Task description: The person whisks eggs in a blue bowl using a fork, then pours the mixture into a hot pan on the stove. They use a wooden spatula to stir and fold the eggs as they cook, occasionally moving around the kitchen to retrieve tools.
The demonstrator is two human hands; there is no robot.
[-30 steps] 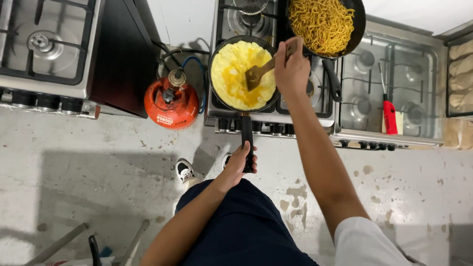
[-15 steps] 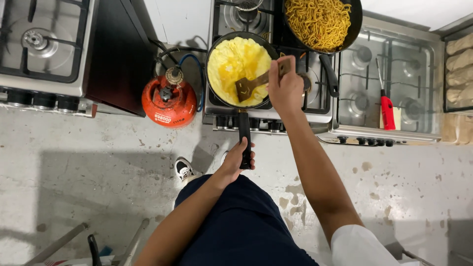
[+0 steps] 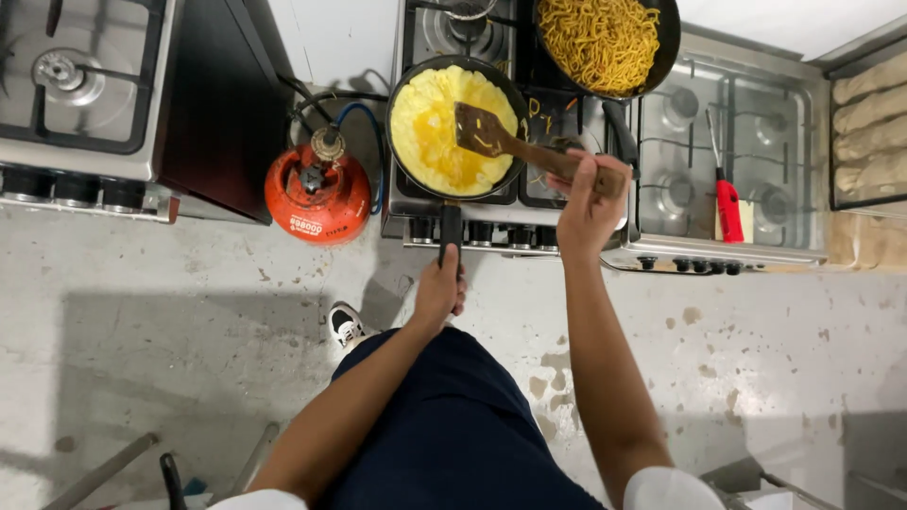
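A steel gas stove (image 3: 756, 142) is standing on a stained concrete floor (image 3: 189, 312). The left hand (image 3: 439, 293) is gripping the frying pan (image 3: 455, 127) handle tightly. The right hand (image 3: 586, 203) is closing around a wooden spatula (image 3: 501, 140) over the omelette (image 3: 444, 132).

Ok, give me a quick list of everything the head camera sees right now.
frying pan: one, black, front burner, yellow egg inside
wooden spatula: one, brown, over the egg
noodle pan: one, black, rear burner, noodles inside
stove: one, steel, centre
second stove: one, steel, left
gas cylinder: one, orange-red, floor between stoves
lighter: one, red, stovetop right
shoe: one, white-black, floor
left hand: grips pan handle
right hand: holds spatula
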